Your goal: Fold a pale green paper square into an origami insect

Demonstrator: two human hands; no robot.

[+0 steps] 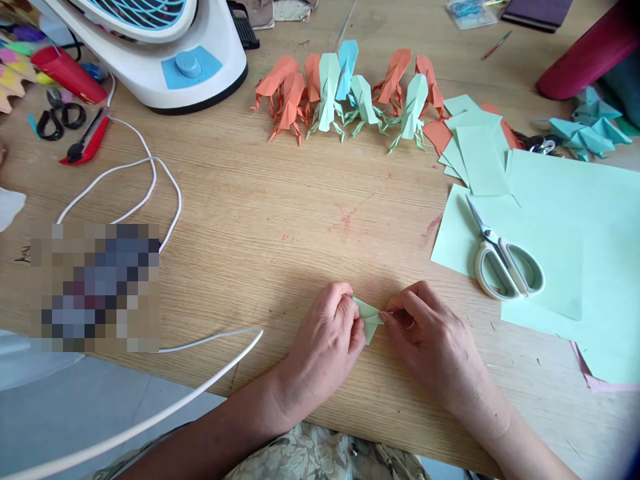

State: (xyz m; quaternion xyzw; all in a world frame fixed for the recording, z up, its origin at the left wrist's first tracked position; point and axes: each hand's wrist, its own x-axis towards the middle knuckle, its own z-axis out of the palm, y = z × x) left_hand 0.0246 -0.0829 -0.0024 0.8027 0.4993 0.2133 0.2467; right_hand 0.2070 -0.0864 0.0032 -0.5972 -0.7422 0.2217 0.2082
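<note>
A small folded piece of light green paper (369,313) is held between my two hands, just above the front part of the wooden table (280,220). My left hand (327,343) is closed around the paper's left side, and its fingers hide much of it. With thumb and forefinger, my right hand (435,340) pinches the right tip of the same paper. White-handled scissors (505,260) lie to the right on light green sheets (600,240), their blades pointing away from me.
Folded paper figures in orange (290,100), green (327,93) and blue (347,67) stand in a row at the back. Cut green paper pieces (480,150) lie right of them. A white fan (200,60), a red cutter (87,140) and a white cable (175,187) occupy the left.
</note>
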